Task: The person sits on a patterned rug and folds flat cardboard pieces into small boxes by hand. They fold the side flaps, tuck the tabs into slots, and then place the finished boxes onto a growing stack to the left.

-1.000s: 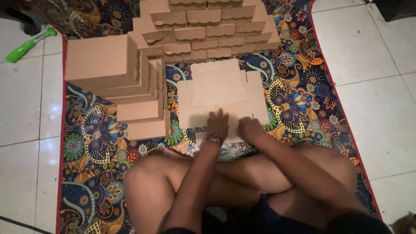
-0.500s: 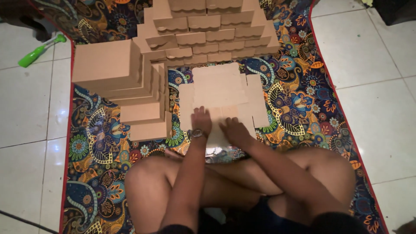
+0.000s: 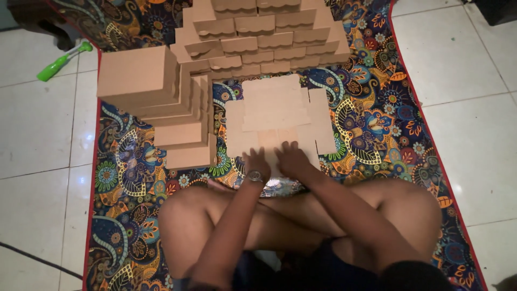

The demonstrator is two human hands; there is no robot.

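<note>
1. Left hand (image 3: 256, 161): fingers extended and laid flat, palm down, on the near edge of the flat cardboard blank (image 3: 277, 116). The grip is spread, pressing rather than pinching. A wristwatch (image 3: 254, 176) sits on this wrist.
2. Right hand (image 3: 291, 159): just beside the left hand, also palm down with fingers spread on the near edge of the same blank. Neither hand encloses anything.
3. Flat cardboard blank: lies unfolded on the patterned mat (image 3: 377, 124), directly ahead of the crossed legs (image 3: 301, 221). Side flaps lie flat to left and right. No wall of it is raised yet.
4. Stack of folded boxes (image 3: 161, 102): stands to the left of the blank, stepped, with the shortest column near and the tallest far.
5. Far pile of scalloped boxes (image 3: 264, 35): stacked in rows beyond the blank, at the far end of the mat.
6. Status, as a judgement: many boxes appear complete in the 2 piles; the blank under the hands appears to be at the first creasing stage, with all folding left.
7. Green-handled tool (image 3: 62, 62): lies on the tiled floor (image 3: 37, 124), far left, well apart from both hands.
</note>
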